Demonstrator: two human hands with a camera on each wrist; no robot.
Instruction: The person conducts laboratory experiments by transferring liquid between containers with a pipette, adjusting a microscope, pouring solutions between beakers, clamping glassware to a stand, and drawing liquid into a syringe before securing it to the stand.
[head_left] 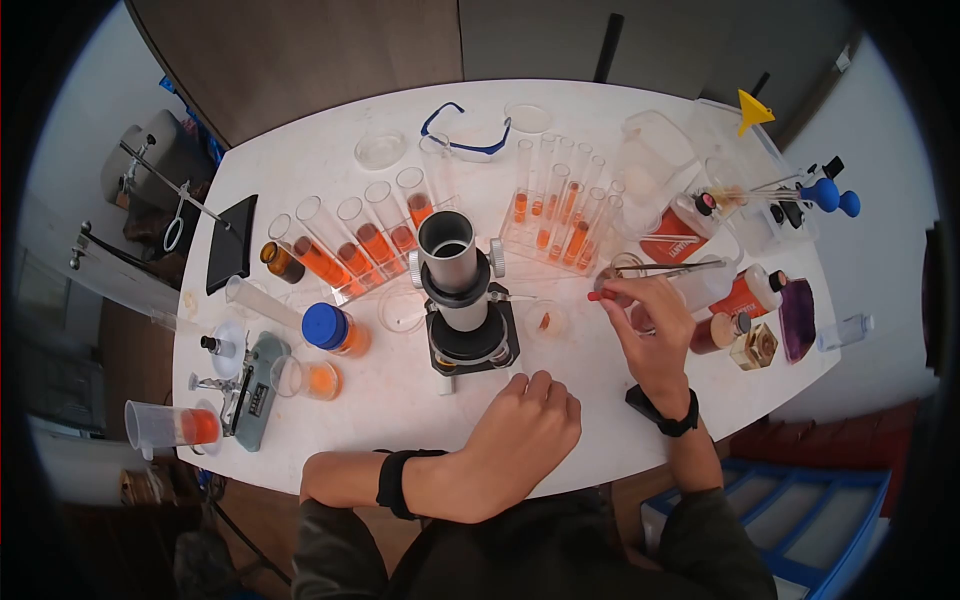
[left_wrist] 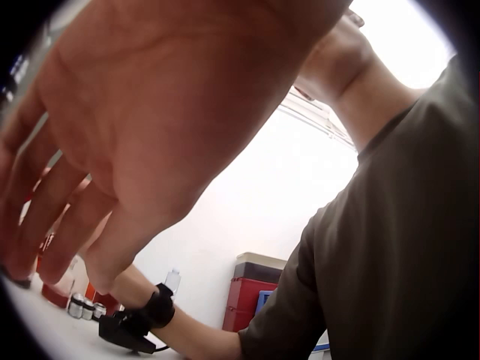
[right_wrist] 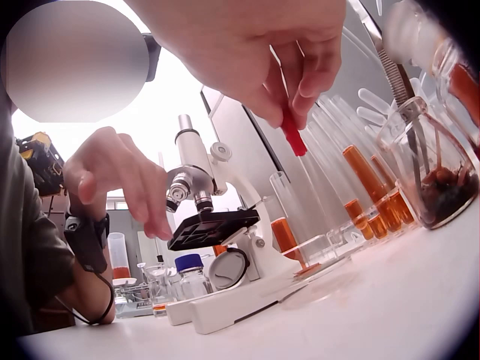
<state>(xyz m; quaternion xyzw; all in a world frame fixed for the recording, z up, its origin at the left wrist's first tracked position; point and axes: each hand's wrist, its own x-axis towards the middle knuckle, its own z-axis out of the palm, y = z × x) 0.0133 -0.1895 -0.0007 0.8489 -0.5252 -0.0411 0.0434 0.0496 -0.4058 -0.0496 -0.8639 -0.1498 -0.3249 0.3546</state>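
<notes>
Right of scope (head_left: 462,285) | R fingers (head_left: 645,303) pinch red pc (head_left: 595,296) | L hand (head_left: 522,430) loose

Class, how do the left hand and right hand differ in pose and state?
The left hand holds nothing, fingers loosely bent; the right hand pinches a small red piece. The left hand is just in front of the microscope; the right hand is off to its right. Both are bare, each with a black wristband.
</notes>
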